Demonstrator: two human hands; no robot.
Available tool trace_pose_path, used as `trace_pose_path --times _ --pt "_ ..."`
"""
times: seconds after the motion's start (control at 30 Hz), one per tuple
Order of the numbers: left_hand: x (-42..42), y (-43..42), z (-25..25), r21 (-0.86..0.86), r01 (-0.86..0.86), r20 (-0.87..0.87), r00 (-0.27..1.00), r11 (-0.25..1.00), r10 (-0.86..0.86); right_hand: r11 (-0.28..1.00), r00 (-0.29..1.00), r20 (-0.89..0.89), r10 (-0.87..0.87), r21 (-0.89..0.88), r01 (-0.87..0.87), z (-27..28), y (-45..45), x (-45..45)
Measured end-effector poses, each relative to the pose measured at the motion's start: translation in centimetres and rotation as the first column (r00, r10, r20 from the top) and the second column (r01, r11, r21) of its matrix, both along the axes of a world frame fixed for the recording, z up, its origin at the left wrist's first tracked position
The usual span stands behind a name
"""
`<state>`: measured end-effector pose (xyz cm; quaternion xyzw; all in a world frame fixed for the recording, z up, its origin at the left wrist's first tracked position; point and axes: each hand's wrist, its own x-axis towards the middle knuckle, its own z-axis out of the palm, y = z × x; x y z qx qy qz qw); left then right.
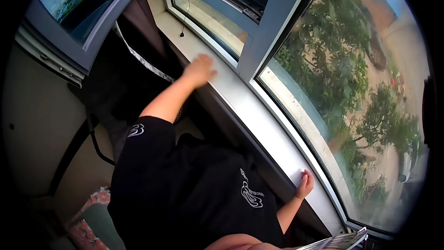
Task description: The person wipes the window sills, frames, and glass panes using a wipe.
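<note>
Over the inner windowsill (259, 125), near its upper part, is my left hand (200, 71). Motion blurs its fingers, and no held object can be made out. Farther down the sill, at the lower right, my right hand (304, 184) is closed, its fingers curled together at the sill's surface, with nothing visible in them. Both arms come out of a black short-sleeved shirt (199, 180) with white lettering. A thin dark cord with a small black end piece (181, 34) hangs by the window frame, above my left hand.
A large window pane (323, 65) shows trees outside. An open window sash (88, 41) is at the upper left. Dark curtain fabric (143, 23) hangs beside the sill. Floral fabric (88, 236) lies at the lower left, and a clear-edged object (342, 240) is at the bottom right.
</note>
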<state>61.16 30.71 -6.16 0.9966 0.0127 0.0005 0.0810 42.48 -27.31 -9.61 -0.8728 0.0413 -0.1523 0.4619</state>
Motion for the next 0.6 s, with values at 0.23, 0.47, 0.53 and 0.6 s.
trace_pose_path --times 0.23,0.47,0.53,0.6 --pt "1.7 -3.6 0.7 0.148 0.034 -0.023 0.999 0.988 -0.031 0.996 0.996 0.021 -0.084 -0.041 0.085 0.1 0.4 0.2" --pt "-8.4 -18.8 -1.3 -0.191 0.675 0.404 0.716 0.713 -0.570 0.978 0.994 0.041 -0.100 -0.178 0.106 1.1 1.4 0.0" --pt "-8.5 -17.7 -0.7 -0.278 0.661 0.359 0.744 0.697 -0.564 0.975 0.994 0.031 -0.105 -0.191 0.109 1.2 1.2 -0.2" --pt "-6.8 -12.2 0.5 -0.263 0.503 0.182 0.864 0.823 -0.470 0.973 0.994 0.026 -0.108 -0.203 0.111 1.2 1.1 -0.1"
